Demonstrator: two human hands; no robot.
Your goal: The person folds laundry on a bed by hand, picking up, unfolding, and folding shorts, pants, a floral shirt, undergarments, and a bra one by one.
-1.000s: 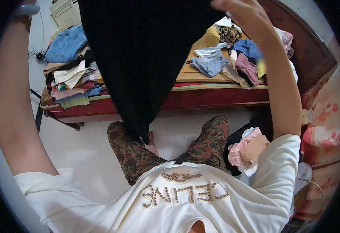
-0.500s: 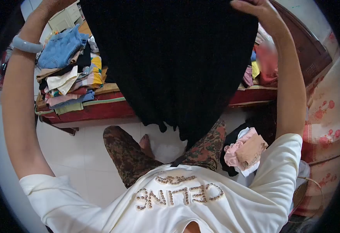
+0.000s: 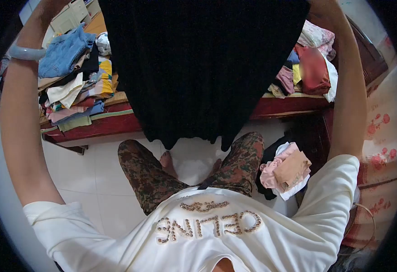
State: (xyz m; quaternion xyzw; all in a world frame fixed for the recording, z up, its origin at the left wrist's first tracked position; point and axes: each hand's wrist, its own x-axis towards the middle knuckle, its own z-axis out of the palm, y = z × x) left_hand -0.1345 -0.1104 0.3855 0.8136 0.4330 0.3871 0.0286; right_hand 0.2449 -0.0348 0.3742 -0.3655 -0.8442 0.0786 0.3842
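Black cloth (image 3: 198, 68) hangs upper centre, before the bed (image 3: 121, 122), its hem uneven above the knees. Left hand (image 3: 53, 3) and right hand (image 3: 320, 3) are cropped; whether the fingers grasp it cannot be told. Level, even tension should flatten it.

The wide black cloth garment (image 3: 203, 68) is showing a matt, soft surface; the folded blue denim garment (image 3: 67, 51) on the left is looking coarse; the pale tiled floor (image 3: 78, 170) is gleaming smooth and glossy.
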